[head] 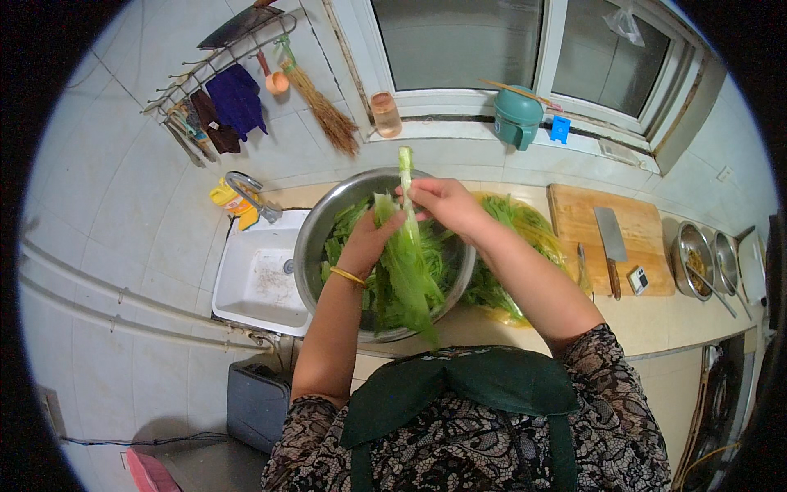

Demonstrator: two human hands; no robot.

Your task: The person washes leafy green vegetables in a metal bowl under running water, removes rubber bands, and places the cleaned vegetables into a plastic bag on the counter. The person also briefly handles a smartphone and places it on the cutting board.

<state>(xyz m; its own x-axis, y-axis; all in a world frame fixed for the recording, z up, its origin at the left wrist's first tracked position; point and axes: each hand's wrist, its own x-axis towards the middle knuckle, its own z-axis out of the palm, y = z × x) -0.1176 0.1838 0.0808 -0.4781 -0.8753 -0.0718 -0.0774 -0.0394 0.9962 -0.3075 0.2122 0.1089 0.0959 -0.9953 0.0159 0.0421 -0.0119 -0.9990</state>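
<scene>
Over a large steel basin (305, 258), both of my hands hold long leafy greens. My right hand (447, 202) pinches a pale green stalk (405, 163) that stands upright, its cut end up and its leaves trailing down towards me. My left hand (361, 241) grips a broad green leaf (385, 212) beside that stalk; the palm side of this hand is hidden. Loose green leaves (436, 255) fill much of the basin below. To the basin's right, a yellow plastic bag (552, 237) holds more greens (495, 289), partly covered by my right forearm.
Left of the basin is a white sink (246, 301) with a curved faucet (243, 184). A wooden cutting board (578, 209) on the right bears a cleaver (610, 234) and a small white device (638, 280). Steel bowls (679, 264) stand beyond it. A glass jar (385, 115) and a green lidded container (516, 117) line the windowsill.
</scene>
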